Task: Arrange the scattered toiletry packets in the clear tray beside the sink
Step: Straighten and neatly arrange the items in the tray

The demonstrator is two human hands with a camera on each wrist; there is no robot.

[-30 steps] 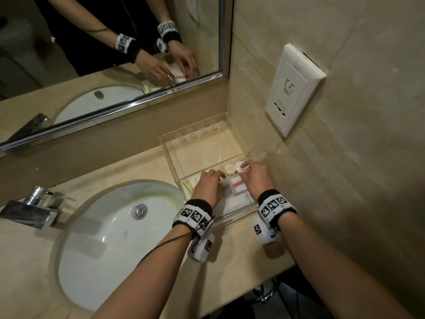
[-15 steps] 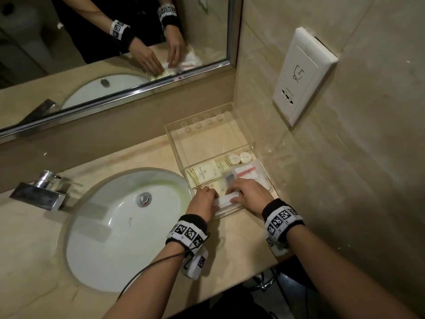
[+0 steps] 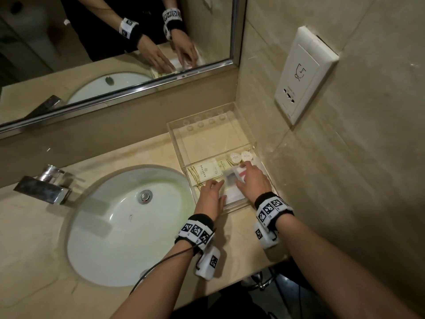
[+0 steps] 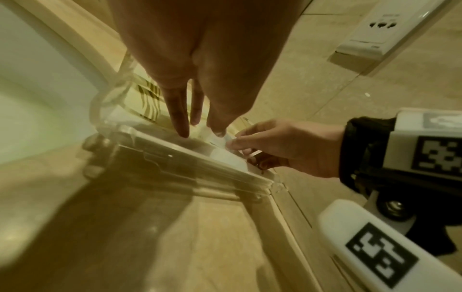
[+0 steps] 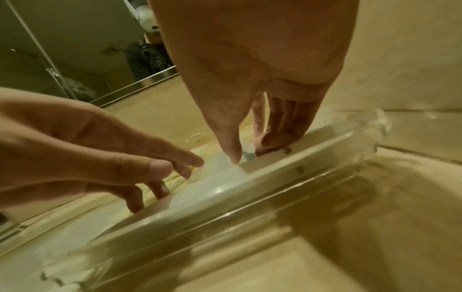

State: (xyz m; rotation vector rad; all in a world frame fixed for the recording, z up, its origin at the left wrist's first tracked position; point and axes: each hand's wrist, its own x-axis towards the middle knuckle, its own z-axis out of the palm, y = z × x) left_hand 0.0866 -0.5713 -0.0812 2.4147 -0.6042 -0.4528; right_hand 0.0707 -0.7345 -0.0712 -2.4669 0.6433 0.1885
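The clear tray (image 3: 176, 143) stands on the counter between sink and wall. Its near compartment holds a cream packet with gold stripes (image 3: 204, 172), a smaller cream packet (image 3: 224, 163), two round white caps (image 3: 240, 156) and a flat white packet (image 3: 232, 193). My left hand (image 3: 217, 185) reaches over the front wall, its straight fingers touching the white packet's left edge (image 5: 215, 177). My right hand (image 3: 243, 176) lies on the packet's right side, thumb and fingers pressing down (image 5: 247, 152). In the left wrist view both hands (image 4: 197, 130) meet over that packet (image 4: 225, 156).
The white sink basin (image 3: 119, 226) lies left of the tray, with a chrome tap (image 3: 43, 187) behind it. A mirror (image 3: 115, 42) runs along the back wall. A white socket plate (image 3: 303, 74) sits on the right wall. The tray's far compartment (image 3: 207, 143) holds nothing.
Both hands drew back from the round caps toward the tray's front. They gripped the white packet and now lie flatter on it, fingers stretched out.
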